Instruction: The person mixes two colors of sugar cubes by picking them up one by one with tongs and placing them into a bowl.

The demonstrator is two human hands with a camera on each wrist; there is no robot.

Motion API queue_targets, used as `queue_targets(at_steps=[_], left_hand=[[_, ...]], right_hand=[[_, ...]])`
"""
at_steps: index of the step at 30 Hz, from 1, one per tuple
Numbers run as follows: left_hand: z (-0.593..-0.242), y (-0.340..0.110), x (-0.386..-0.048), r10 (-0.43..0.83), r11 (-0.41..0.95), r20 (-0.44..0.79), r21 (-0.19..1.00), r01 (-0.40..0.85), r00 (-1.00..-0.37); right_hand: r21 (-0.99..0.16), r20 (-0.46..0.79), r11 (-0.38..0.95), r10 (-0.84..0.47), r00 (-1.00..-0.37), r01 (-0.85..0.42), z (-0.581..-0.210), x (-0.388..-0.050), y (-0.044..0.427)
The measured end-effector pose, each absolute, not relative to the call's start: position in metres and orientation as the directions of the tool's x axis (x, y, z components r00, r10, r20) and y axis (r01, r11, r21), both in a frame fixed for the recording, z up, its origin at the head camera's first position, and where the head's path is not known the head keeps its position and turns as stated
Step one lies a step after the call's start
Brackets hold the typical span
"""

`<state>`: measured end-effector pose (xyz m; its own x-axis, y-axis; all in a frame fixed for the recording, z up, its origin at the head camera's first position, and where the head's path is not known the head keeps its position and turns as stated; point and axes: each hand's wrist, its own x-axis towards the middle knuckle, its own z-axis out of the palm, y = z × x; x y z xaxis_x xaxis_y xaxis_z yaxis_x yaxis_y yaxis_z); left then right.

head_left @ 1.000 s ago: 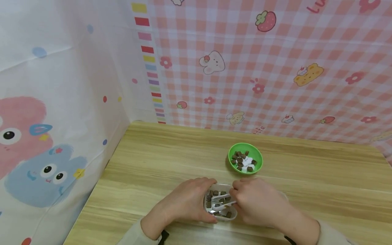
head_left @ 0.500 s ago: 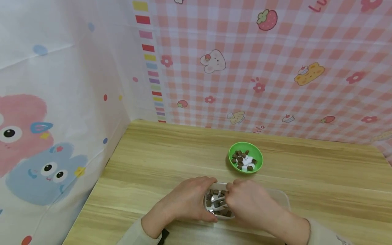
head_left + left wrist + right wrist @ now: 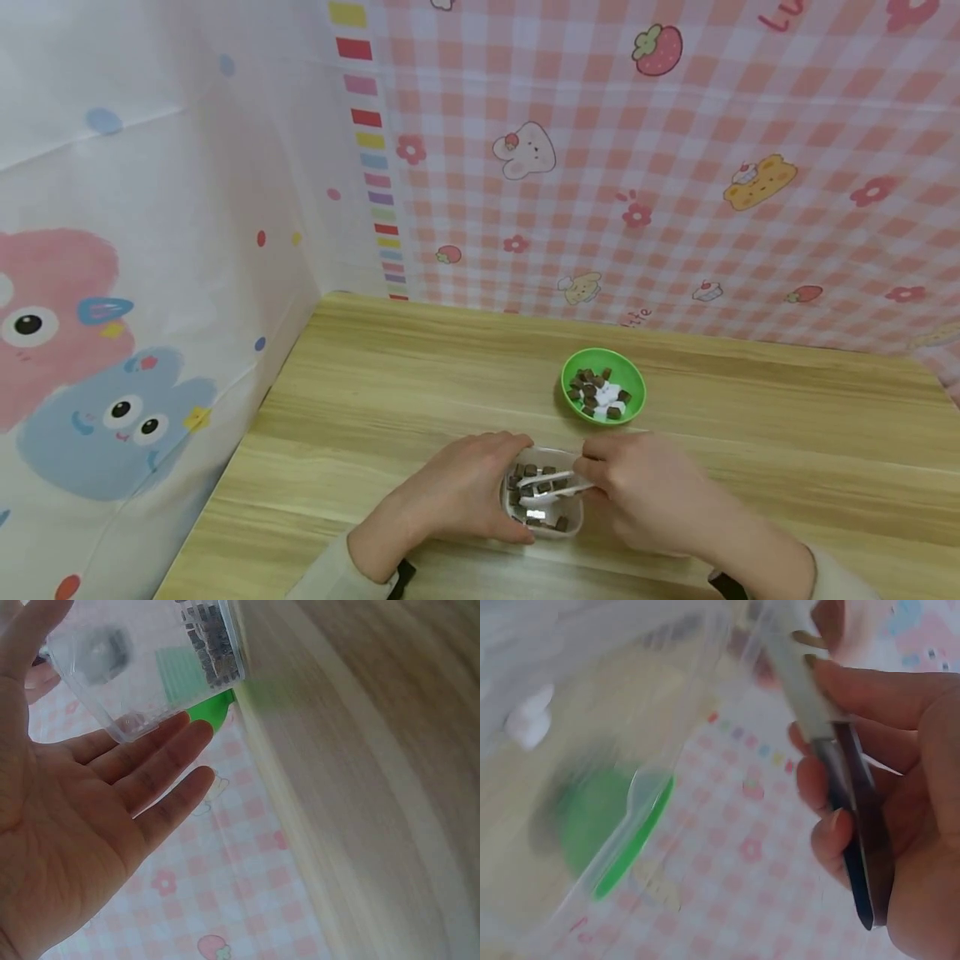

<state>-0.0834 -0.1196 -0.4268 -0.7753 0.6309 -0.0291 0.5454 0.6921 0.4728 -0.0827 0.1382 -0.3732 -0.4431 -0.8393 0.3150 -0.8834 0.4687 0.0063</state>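
My left hand point(image 3: 468, 487) holds a clear plastic container point(image 3: 573, 510) on the table, thumb on the near side and fingers on the far side. Dark brown cubes lie inside it. In the left wrist view, several fingers stretch out beside the container's wall point(image 3: 135, 697). My right hand point(image 3: 648, 492) grips tongs point(image 3: 558, 493) with pale arms and, in the right wrist view, a metal handle point(image 3: 859, 817). The tong tips are apart, down in the container among the cubes; whether they grip one I cannot tell.
A green bowl point(image 3: 637, 396) with brown cubes and white pieces stands behind the container. Clear plastic with white lumps point(image 3: 531, 720) shows in the right wrist view. Patterned cloth point(image 3: 465, 200) hangs behind the wooden table point(image 3: 360, 375).
My right hand with the tongs moved left over the container, then back right, and now the spread tong arms are plainly visible. My left hand has stayed in place.
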Motion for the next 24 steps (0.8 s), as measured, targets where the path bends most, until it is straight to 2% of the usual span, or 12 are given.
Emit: queue_targets(at_steps=[4,10,19,24], left_hand=[[-0.426,-0.118,-0.083,0.631,0.690,-0.027,0.478,0.544,-0.775],[-0.427,-0.118,-0.082,0.614,0.710,-0.049,0.470,0.524,-0.788],[-0.427,-0.119,-0.081,0.601,0.722,-0.059,0.468,0.509,-0.797],[-0.426,-0.119,-0.081,0.607,0.716,-0.054,0.470,0.516,-0.793]], right_hand=[[-0.096,0.460,0.454,-0.769,-0.445,-0.886,-0.370,-0.088,0.161],[-0.101,0.628,0.516,-0.630,-0.457,-0.851,-0.368,-0.097,0.184],[-0.138,0.732,0.673,-0.424,-0.533,-0.726,-0.379,-0.113,0.205],[-0.126,0.739,0.744,-0.370,-0.562,-0.656,-0.390,-0.120,0.214]])
